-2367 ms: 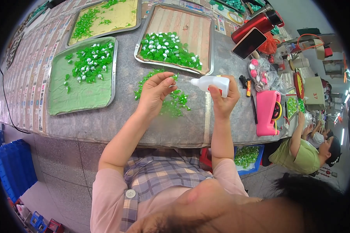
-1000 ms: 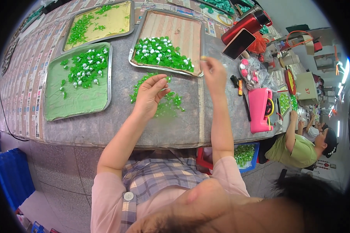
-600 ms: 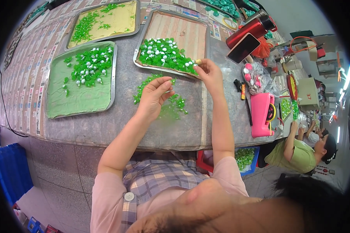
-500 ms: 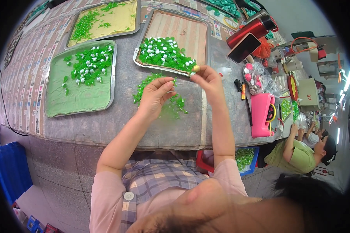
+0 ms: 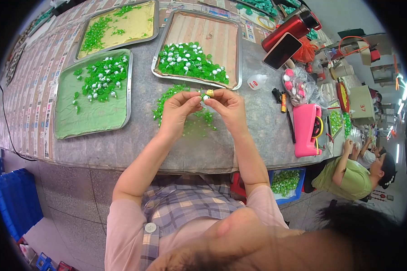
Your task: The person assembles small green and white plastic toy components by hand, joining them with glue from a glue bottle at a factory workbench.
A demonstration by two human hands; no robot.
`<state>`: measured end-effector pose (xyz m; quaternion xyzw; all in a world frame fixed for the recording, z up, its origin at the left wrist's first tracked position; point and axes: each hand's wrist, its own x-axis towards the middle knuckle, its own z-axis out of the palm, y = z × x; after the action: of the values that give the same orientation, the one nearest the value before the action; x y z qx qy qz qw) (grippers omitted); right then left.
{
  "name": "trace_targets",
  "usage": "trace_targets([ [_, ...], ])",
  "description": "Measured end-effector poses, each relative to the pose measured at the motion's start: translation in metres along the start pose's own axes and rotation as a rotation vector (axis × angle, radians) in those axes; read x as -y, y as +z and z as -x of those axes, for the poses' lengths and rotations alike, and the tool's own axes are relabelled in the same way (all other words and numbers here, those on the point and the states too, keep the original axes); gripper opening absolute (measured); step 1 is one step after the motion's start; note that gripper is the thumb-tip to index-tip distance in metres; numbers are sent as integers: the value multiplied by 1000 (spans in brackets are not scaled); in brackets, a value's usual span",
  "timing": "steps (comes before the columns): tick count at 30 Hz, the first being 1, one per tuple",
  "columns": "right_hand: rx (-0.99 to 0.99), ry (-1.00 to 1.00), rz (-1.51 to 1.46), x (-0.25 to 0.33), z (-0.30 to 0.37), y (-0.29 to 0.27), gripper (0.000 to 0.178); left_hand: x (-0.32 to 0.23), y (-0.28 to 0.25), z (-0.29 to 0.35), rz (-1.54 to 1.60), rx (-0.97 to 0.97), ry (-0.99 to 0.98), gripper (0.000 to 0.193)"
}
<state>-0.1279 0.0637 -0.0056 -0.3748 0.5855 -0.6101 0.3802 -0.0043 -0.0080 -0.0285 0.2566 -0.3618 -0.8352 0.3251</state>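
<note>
White bead (image 5: 206, 97): I have it clamped between the thumb and fingers of my right hand (image 5: 231, 110), above the bench (image 5: 95, 149), just off the near edge of the pink-lined tray (image 5: 221, 40). My left hand's (image 5: 176, 110) fingers are pinched together beside it; what they grip I cannot tell. Loose green pieces (image 5: 167, 100) lie below, and a white bottle (image 5: 257, 81) rests near the tray's near right corner.

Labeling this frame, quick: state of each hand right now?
Left hand: closed, thumb and forefinger pinched; what's between them is too small to tell.
Right hand: closed, fingertips holding a small white piece.
</note>
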Motion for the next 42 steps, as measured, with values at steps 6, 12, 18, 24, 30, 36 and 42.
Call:
trace_targets([
  [6, 71, 51, -119, 5, 1, -1, 15, -1, 0, 2, -344, 7, 193, 11],
  [12, 143, 101, -189, 4, -1, -11, 16, 2, 4, 4, -554, 53, 447, 7],
  [18, 218, 113, -207, -3, -4, -17, 21, -8, 10, 9, -804, 64, 585, 7],
  [24, 160, 26, -259, 2, -10, -7, 17, -5, -7, -6, -118, 1, 301, 8],
  [30, 220, -178, 737, -12, -13, -19, 18, -34, -38, -18, 694, -72, 263, 21],
  [36, 230, -171, 688, -14, -13, -21, 14, -21, -25, -13, 409, -14, 164, 23],
  [42, 75, 36, -190, -4, -5, -11, 9, -7, 5, 1, -104, 42, 3, 22],
])
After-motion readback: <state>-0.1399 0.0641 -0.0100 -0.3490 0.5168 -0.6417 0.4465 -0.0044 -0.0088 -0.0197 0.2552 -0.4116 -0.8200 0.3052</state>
